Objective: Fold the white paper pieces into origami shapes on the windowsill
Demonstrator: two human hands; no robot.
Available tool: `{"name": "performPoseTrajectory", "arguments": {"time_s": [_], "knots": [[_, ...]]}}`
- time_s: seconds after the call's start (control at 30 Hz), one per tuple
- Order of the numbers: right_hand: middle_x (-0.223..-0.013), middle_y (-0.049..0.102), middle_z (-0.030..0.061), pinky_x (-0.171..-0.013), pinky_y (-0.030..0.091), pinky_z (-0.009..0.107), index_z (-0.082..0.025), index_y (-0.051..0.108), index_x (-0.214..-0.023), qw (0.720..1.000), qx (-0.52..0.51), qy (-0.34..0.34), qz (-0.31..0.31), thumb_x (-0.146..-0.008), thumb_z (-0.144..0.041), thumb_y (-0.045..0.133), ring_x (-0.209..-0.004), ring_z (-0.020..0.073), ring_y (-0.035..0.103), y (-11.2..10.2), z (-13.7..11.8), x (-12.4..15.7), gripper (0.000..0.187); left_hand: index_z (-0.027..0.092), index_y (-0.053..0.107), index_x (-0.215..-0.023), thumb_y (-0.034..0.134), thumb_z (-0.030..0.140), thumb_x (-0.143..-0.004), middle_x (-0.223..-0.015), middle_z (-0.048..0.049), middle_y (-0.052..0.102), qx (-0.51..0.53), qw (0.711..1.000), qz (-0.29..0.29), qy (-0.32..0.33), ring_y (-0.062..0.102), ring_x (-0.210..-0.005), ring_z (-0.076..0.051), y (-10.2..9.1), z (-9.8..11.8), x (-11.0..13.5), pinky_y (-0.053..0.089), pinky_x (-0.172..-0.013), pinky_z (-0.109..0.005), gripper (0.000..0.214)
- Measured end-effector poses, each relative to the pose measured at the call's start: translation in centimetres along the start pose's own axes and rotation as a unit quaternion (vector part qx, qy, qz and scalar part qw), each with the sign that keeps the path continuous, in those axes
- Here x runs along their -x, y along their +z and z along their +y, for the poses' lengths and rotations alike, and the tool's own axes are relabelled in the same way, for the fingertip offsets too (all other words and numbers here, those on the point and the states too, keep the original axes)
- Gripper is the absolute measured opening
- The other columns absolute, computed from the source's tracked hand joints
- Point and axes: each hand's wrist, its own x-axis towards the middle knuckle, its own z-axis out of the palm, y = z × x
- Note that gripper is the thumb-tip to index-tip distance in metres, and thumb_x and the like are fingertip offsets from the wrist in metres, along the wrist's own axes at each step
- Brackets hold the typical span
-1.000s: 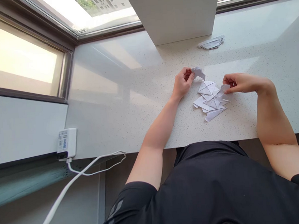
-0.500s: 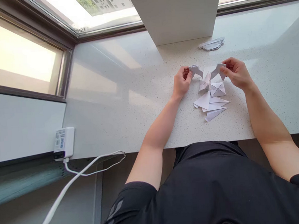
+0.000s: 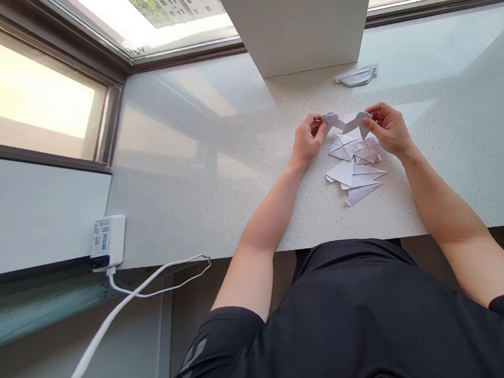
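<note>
My left hand [image 3: 308, 140] pinches a folded white paper piece [image 3: 332, 121] at its fingertips. My right hand [image 3: 386, 128] pinches a second folded paper piece [image 3: 357, 123], and the two pieces nearly meet above the pile. Just below my hands lie two creased origami units, one [image 3: 343, 147] beside the other [image 3: 367, 151]. Nearer me, several pointed paper folds [image 3: 354, 176] overlap on the speckled white countertop [image 3: 219, 208]. A small stack of folded paper [image 3: 356, 77] lies farther off, out of reach of my fingers.
A square white pillar [image 3: 296, 24] rises from the counter's back edge, with window frames [image 3: 182, 53] along the back and left. A white power adapter [image 3: 108, 242] sits at the front edge, its white cable [image 3: 114, 314] hanging down. My black shirt [image 3: 331, 333] fills the bottom.
My right hand has lifted its paper piece off the pile and moved left, closer to my left hand. The origami units below now lie apart from the lower folds.
</note>
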Motion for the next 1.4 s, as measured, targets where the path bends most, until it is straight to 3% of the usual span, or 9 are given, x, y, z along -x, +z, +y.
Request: {"name": "performPoseTrajectory", "arguments": {"time_s": [0.1,0.23,0.37,0.57,0.67,0.8,0.93,1.1,1.4], "knots": [[-0.103,0.084,0.0051,-0.088,0.074,0.044,-0.033,0.086,-0.12,0.997,0.071,-0.017,-0.005,-0.108,-0.095,0.084,-0.095,0.0263,0.082,1.7,-0.2,0.0,0.063,0.029,0.081,-0.128,0.079,0.077,-0.121,-0.113,-0.0088,0.093,-0.01,1.0,-0.013,-0.005,0.089,-0.098,-0.021,0.1,0.4,0.1,0.068,-0.086,-0.034,0.049],[-0.122,0.088,0.0086,-0.091,0.076,0.045,-0.033,0.09,-0.122,0.992,0.114,-0.045,-0.009,-0.117,-0.082,0.079,-0.102,0.0276,0.087,2.6,-0.7,-0.7,0.051,0.028,0.081,-0.129,0.078,0.075,-0.122,-0.118,-0.0105,0.094,-0.001,0.999,-0.032,-0.007,0.092,-0.11,-0.024,0.2,0.9,0.1,0.07,-0.096,-0.036,0.048],[-0.12,0.086,0.0094,-0.093,0.077,0.047,-0.032,0.089,-0.12,0.99,0.128,-0.051,-0.023,-0.119,-0.074,0.08,-0.105,0.0293,0.087,3.2,-0.8,-1.2,0.043,0.027,0.08,-0.129,0.08,0.073,-0.121,-0.121,-0.0116,0.094,0.012,0.999,-0.041,-0.01,0.091,-0.112,-0.024,0.1,1.1,0.1,0.07,-0.1,-0.037,0.047],[-0.114,0.088,0.0087,-0.094,0.074,0.05,-0.032,0.08,-0.116,0.985,0.153,-0.066,-0.038,-0.117,-0.071,0.084,-0.101,0.0299,0.083,4.0,-0.1,-1.6,0.04,0.029,0.072,-0.124,0.081,0.074,-0.12,-0.091,-0.0012,0.084,0.008,0.998,-0.045,-0.031,0.078,-0.082,-0.018,0.0,1.1,0.2,0.06,-0.079,-0.033,0.046],[-0.114,0.088,0.0077,-0.094,0.073,0.05,-0.032,0.076,-0.114,0.985,0.154,-0.067,-0.034,-0.116,-0.07,0.086,-0.095,0.028,0.081,4.3,0.2,-1.7,0.04,0.03,0.07,-0.12,0.082,0.074,-0.119,-0.088,0.0006,0.078,0.008,0.999,-0.038,-0.028,0.073,-0.076,-0.018,0.0,1.2,0.2,0.056,-0.074,-0.033,0.045],[-0.114,0.088,0.0073,-0.084,0.072,0.045,-0.032,0.076,-0.12,0.989,0.137,-0.058,-0.02,-0.116,-0.078,0.083,-0.091,0.0263,0.08,4.6,0.3,-1.5,0.047,0.029,0.07,-0.121,0.081,0.074,-0.12,-0.104,-0.0046,0.084,0.007,0.999,-0.045,-0.011,0.08,-0.091,-0.02,0.1,1.5,0.2,0.06,-0.081,-0.034,0.046],[-0.115,0.087,0.0077,-0.086,0.073,0.044,-0.032,0.082,-0.129,0.988,0.147,-0.038,-0.013,-0.112,-0.089,0.083,-0.089,0.0256,0.079,4.4,0.4,-1.2,0.06,0.027,0.071,-0.122,0.08,0.071,-0.121,-0.113,-0.0078,0.087,-0.006,0.999,-0.052,-0.009,0.084,-0.101,-0.02,0.1,1.5,0.3,0.065,-0.087,-0.033,0.045],[-0.107,0.083,0.0078,-0.091,0.07,0.048,-0.031,0.089,-0.123,0.983,0.177,-0.029,-0.038,-0.113,-0.089,0.08,-0.079,0.0247,0.071,3.9,0.4,-1.1,0.06,0.028,0.074,-0.123,0.081,0.069,-0.121,-0.118,-0.0081,0.089,-0.022,0.999,-0.048,-0.002,0.088,-0.105,-0.021,0.0,1.5,0.3,0.068,-0.09,-0.033,0.042],[-0.116,0.08,0.01,-0.096,0.071,0.052,-0.032,0.081,-0.109,0.986,0.16,-0.024,-0.037,-0.113,-0.086,0.082,-0.091,0.0279,0.074,3.5,-0.1,-1.0,0.055,0.028,0.078,-0.114,0.084,0.066,-0.12,-0.115,-0.0083,0.092,-0.052,0.998,-0.017,0.021,0.09,-0.107,-0.023,0.0,2.4,0.3,0.075,-0.107,-0.04,0.039]]}}
